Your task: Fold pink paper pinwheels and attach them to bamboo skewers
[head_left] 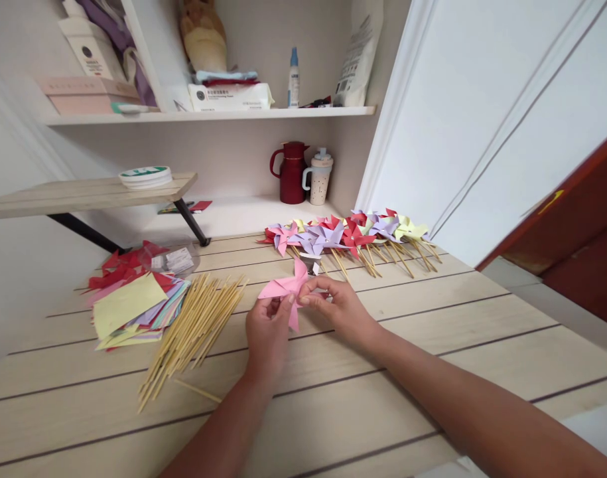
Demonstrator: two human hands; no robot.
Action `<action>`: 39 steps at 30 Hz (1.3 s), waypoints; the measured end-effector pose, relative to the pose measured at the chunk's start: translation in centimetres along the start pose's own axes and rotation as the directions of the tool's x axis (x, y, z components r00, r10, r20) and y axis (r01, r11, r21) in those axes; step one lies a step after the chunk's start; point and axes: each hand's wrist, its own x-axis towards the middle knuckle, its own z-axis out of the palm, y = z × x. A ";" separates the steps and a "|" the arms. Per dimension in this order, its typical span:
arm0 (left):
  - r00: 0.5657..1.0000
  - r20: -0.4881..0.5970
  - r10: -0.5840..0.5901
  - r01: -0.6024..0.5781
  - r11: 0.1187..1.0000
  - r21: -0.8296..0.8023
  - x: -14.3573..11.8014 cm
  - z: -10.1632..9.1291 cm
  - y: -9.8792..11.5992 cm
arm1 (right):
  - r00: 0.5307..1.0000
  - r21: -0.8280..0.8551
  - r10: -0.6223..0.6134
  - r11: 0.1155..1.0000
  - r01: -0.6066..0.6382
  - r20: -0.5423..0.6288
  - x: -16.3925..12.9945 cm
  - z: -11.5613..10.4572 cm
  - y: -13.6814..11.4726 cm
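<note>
A pink paper pinwheel (pixel 286 286) is held between both hands above the middle of the table. My left hand (pixel 269 326) pinches it from the lower left, thumb near its centre. My right hand (pixel 337 304) is closed at the pinwheel's middle from the right, thumb and forefinger together; whether a pin is between them is hidden. Behind the hands stands a small dark container (pixel 310 261) with a white label. Further back lie several finished pinwheels (pixel 328 236) on sticks, in red, purple, pink and yellow.
Left of my hands lie a pile of thin wooden sticks (pixel 196 328) and a stack of coloured paper sheets (pixel 129 305), with red paper and a clear plastic packet (pixel 176 259) behind. A raised wooden shelf (pixel 84 192), a red jug (pixel 293 172) and a cup (pixel 321 178) stand at the back.
</note>
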 end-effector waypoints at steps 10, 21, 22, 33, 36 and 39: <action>0.998 0.053 0.037 -0.034 0.998 -0.053 0.2 -0.2 -0.4 | 0.993 -0.056 -0.106 0.993 0.103 -0.047 -0.3 0.3 -0.1; 0.998 0.041 0.050 -0.051 0.999 0.015 -0.1 -0.2 0.0 | 0.988 -0.046 -0.138 0.990 0.135 -0.071 -0.4 0.4 -0.4; 0.998 0.045 0.054 -0.055 0.998 0.021 -0.2 -0.2 0.0 | 0.990 -0.032 -0.123 0.992 0.122 -0.064 -0.4 0.4 -0.4; 0.991 0.100 0.089 -0.088 0.996 -0.008 -0.2 -0.3 0.0 | 1.000 0.053 -0.003 0.999 0.004 -0.020 -0.4 0.5 -0.6; 0.988 0.117 0.100 -0.098 0.995 -0.019 -0.4 -0.4 0.0 | 1.000 0.070 -0.001 0.998 0.002 -0.021 -0.4 0.5 -0.6; 0.987 0.123 0.101 -0.097 0.995 -0.040 -0.3 -0.4 0.0 | 1.000 0.067 -0.005 0.998 0.006 -0.025 -0.4 0.4 -0.5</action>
